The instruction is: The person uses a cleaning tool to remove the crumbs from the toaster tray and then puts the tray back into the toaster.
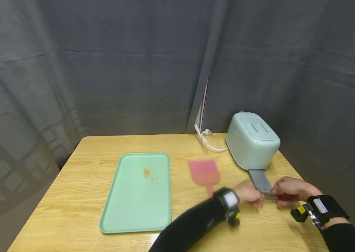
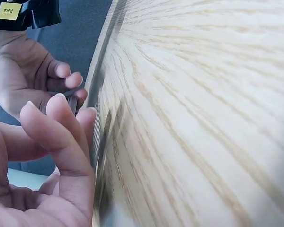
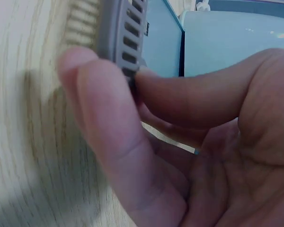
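A pale green toaster (image 1: 253, 140) stands at the table's right rear. From its near base a flat grey crumb tray (image 1: 260, 180) sticks out, ending in a slotted handle edge (image 3: 131, 42). My right hand (image 1: 291, 190) pinches the right corner of that edge between thumb and fingers. At the left corner, the fingertips of my left hand (image 1: 249, 192) hold the same edge, just above the tabletop. In the left wrist view my left hand (image 2: 61, 156) hides most of the tray, with the right hand (image 2: 26, 75) beyond it. How far the tray reaches inside the toaster is hidden.
A mint green serving tray (image 1: 136, 210) with brown crumbs (image 1: 147, 173) lies on the wooden table's left half. Between it and the toaster lies a pink brush and dustpan set (image 1: 204, 173). The toaster's white cord (image 1: 213, 148) curls at the back edge, before grey curtains.
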{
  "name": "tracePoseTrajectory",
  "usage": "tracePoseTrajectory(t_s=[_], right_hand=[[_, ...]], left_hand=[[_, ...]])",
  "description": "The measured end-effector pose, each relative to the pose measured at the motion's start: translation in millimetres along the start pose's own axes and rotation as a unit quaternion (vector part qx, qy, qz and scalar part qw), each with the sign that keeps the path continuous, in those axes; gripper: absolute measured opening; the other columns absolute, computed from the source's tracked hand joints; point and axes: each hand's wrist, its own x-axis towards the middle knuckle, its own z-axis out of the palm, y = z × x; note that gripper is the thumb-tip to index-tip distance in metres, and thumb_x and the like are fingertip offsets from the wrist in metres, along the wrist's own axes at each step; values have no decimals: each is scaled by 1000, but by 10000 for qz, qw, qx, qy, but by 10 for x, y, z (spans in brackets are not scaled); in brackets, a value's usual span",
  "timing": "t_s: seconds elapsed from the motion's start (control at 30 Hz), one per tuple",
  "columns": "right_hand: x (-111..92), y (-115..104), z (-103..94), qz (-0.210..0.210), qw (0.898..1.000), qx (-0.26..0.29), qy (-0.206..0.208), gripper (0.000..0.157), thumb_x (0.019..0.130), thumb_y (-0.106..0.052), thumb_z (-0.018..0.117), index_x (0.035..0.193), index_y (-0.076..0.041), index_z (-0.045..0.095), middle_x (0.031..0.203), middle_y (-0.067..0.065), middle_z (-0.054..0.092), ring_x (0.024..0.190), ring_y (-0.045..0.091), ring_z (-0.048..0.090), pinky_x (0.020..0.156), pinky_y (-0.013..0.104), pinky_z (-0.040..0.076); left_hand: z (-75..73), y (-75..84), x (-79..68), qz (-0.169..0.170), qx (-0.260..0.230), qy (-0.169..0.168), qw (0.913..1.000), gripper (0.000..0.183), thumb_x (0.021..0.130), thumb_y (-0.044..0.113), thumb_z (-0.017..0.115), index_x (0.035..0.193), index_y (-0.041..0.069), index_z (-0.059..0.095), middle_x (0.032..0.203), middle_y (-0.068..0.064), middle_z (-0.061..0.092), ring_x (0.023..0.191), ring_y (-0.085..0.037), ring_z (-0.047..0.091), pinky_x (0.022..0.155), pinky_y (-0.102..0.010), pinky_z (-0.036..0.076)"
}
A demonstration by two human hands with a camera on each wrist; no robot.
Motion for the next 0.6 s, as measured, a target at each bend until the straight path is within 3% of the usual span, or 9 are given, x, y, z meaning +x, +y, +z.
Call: tracePoseTrajectory(t_s=[0.2,0.37,0.5,0.6], right_hand=[[28,-24,-19,100,9993,195,302,25,87,-9,49,104,9,51,80,14,59,62,19,59,59,27,53],[103,-5,-50,-80,9973,429,584,33,87,-11,50,110,13,47,84,15,58,65,20,60,61,28,53],[151,-5,-60,-193,9944,661,798,36,90,-10,48,114,16,43,85,14,58,69,21,59,64,29,54],[187,-12,-50,-242,9918,921,853,38,91,-9,48,117,17,40,86,16,59,72,21,60,67,30,54]], left_hand=[[-6,-5,59,-51,131,223,9997,6,77,-3,63,72,1,65,55,-10,64,43,-13,55,41,-22,47],[-81,-3,128,-51,787,448,9959,11,77,2,66,66,4,63,52,-4,62,44,-14,56,45,-23,49],[-194,25,188,182,2030,737,9762,18,77,12,67,61,9,60,50,0,57,40,-12,47,39,-23,39],[-274,58,218,334,2515,1086,9612,10,75,19,68,81,12,62,68,1,61,47,-13,45,42,-26,39]])
